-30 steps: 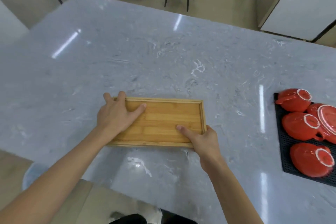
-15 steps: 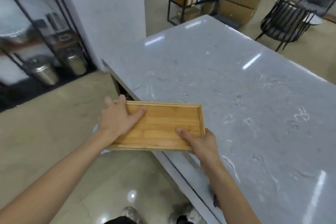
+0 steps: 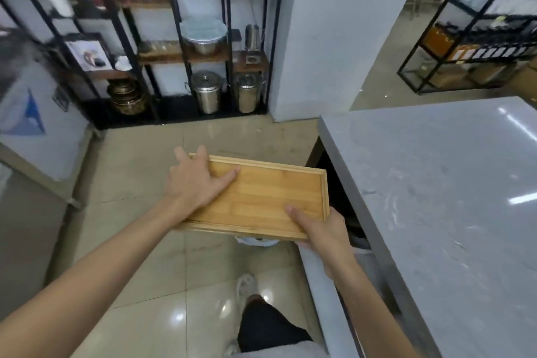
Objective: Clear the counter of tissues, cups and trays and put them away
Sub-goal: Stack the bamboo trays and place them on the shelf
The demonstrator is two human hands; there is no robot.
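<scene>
Head view: the bamboo tray is off the grey stone counter, held just left of it over the floor. Left hand grips its far corner, right hand pinches the near one. Looks like the putting-away leg; next it needs a spot, maybe the metal shelving beyond the counter.

Bamboo tray: honey-tan, plank-striped grain, paler rim. Desk: grey stone, faint white veining, glossy white glare streaks. Floor tiles: beige, shiny. Shelving rack: black frame, brown boards. Lidded pots: silver steel. Pillar: white. Trouser leg: black. Shoe: white.
</scene>
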